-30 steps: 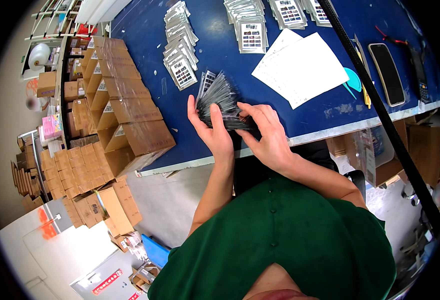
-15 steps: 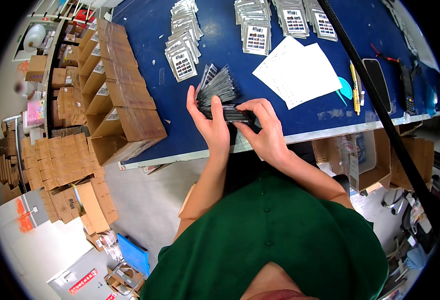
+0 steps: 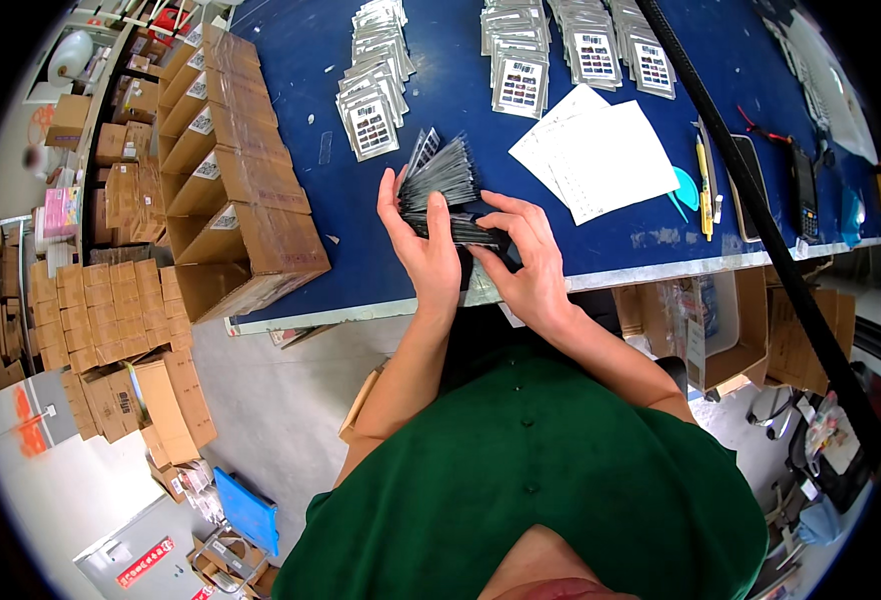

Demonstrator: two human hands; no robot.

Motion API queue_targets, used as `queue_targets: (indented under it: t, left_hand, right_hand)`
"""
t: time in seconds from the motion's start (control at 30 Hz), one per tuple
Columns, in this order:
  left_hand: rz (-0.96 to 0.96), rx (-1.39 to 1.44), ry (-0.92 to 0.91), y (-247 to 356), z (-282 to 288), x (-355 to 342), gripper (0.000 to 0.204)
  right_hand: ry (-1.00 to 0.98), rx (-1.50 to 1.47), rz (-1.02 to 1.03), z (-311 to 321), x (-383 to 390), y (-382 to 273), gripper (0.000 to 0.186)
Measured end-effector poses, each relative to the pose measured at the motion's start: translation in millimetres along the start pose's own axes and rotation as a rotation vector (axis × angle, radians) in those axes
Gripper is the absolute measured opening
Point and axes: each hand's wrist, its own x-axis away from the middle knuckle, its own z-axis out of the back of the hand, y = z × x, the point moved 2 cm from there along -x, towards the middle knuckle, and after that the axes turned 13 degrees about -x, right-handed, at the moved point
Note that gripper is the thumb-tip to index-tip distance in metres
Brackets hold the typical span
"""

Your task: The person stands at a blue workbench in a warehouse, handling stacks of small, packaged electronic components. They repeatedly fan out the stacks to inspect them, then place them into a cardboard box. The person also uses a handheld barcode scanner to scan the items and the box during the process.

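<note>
The left hand [image 3: 429, 258] is wrapping the left side of a stack of packets [image 3: 439, 180], its fingers clamping the lower part, the thumb lying across the front. The stack is sitting between the palms, above the near edge of the bench [image 3: 371, 318], its upper edges fanning out. The right hand [image 3: 529, 262] is pinching the lower right side, thumb and fingers closing on it. Each packet is looking thin, light and fairly stiff; the shiny edges are suggesting slick plastic, so the bundle is probably wanting to slide and splay. Gripping both sides low down, where the packets are bunching, is seeming safest; hard squeezing could be creasing corners.

As for print, a red strip [image 3: 146, 562] at lower left is carrying pale characters. Open cardboard boxes [image 3: 271, 215] are showing square black-and-white code labels. The left row of packets [image 3: 371, 128] is bearing dark headings over grids of small pictures, and the middle row [image 3: 521, 85] is matching. White sheets [image 3: 616, 160] are showing faint marks, too small for reading.
</note>
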Motion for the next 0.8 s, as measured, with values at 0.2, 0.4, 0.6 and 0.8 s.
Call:
queue_targets:
  t: [0.2,0.4,0.6,0.8]
  left_hand:
    - [-0.01,0.027,-0.014,2,2,1,0.056]
    - [-0.014,-0.062,-0.021,4,3,1,0.059]
    - [-0.004,-0.03,-0.116,3,10,-1,0.067]
    - [0.037,0.027,-0.17,0,11,-1,0.076]
  right_hand:
    - [0.003,0.01,0.014,1,1,-1,0.035]
    - [0.011,0.0,0.011,0,2,-1,0.036]
    - [-0.009,-0.039,-0.011,3,0,-1,0.039]
    - [-0.006,-0.062,-0.008,6,2,1,0.041]
